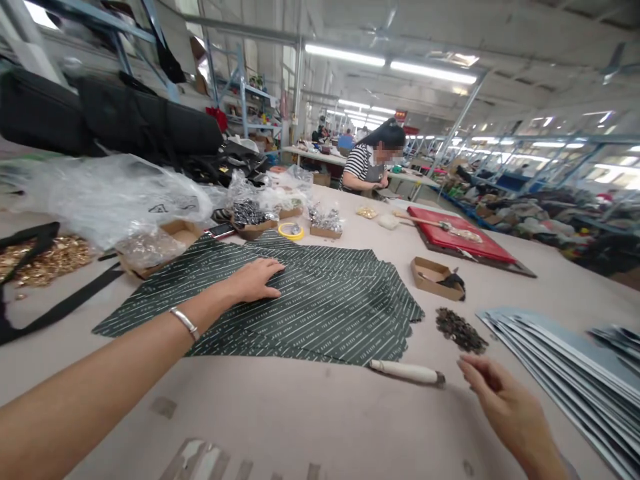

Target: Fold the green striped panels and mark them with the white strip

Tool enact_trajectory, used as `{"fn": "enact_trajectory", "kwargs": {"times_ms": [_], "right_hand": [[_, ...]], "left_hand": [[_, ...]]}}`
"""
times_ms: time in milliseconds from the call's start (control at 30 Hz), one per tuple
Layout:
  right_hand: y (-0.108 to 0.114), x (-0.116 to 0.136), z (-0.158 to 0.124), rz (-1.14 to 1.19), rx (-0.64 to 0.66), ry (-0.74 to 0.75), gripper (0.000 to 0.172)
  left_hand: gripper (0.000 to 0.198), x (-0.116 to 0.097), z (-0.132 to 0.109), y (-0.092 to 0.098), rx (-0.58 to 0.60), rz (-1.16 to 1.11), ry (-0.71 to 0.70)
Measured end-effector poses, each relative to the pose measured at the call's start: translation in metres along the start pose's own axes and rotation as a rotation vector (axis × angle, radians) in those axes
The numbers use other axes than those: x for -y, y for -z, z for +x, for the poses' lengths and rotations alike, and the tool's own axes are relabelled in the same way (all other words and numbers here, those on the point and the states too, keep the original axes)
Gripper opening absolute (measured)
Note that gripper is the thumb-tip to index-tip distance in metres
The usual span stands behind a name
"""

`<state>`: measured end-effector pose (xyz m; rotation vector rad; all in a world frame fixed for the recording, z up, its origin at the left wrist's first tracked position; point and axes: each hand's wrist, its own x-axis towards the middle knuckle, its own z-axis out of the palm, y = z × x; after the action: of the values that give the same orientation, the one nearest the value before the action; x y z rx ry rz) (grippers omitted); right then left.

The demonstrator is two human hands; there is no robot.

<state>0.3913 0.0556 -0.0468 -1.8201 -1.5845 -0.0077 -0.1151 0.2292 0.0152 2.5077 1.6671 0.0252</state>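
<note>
Dark green fabric (320,300) with white stripes and lettering lies spread on the table. My left hand (255,280) rests on it with the fingers apart, a silver bangle on the wrist. At the right, my right hand (505,400) hovers over the table, its fingers curled and thumb near the fingertips; whether something small is between them cannot be made out. Just beyond that hand is a pile of small dark metal pieces (459,330). A white-handled tool (407,372) lies at the fabric's near edge.
Stacked grey-blue panels (565,360) lie at the right. Behind are an open cardboard box (437,277) and a red board (460,233). Plastic bags (110,193), gold pieces (45,260) and a yellow tape roll (291,231) sit at the left and back. A person (367,163) works across the table.
</note>
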Motion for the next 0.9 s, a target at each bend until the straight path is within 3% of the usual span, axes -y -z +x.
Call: {"fn": "enact_trajectory", "kwargs": {"times_ms": [133,200,300,433,600,700,800,900], "right_hand": [[-0.018,0.061,-0.029,0.116,0.068,0.351,0.023],[-0.031,0.079,-0.032,0.088,0.093,0.492,0.023],[-0.043,0.082,-0.030,0.044,0.133,0.598,0.022],[-0.047,0.059,-0.024,0.023,0.132,0.663,0.021],[-0.049,0.017,-0.014,0.000,-0.043,0.445,0.024],[-0.048,-0.001,-0.009,0.032,-0.165,0.310,0.030],[-0.046,-0.005,-0.007,0.084,-0.152,0.209,0.034],[-0.044,0.002,-0.007,0.161,-0.105,0.108,0.035]], "left_hand": [[0.079,0.005,0.012,0.003,0.029,0.021,-0.011],[0.084,0.006,0.017,0.005,0.037,0.037,-0.016],[0.090,0.005,0.023,0.009,0.041,0.052,-0.024],[0.088,0.003,0.022,0.010,-0.001,0.065,-0.021],[0.079,-0.002,0.007,0.004,-0.120,0.064,-0.014],[0.058,-0.010,-0.008,-0.002,-0.197,0.049,-0.018],[0.028,-0.015,-0.021,-0.007,-0.231,0.016,-0.003],[0.033,-0.015,-0.032,-0.003,-0.226,-0.043,0.012]]}}
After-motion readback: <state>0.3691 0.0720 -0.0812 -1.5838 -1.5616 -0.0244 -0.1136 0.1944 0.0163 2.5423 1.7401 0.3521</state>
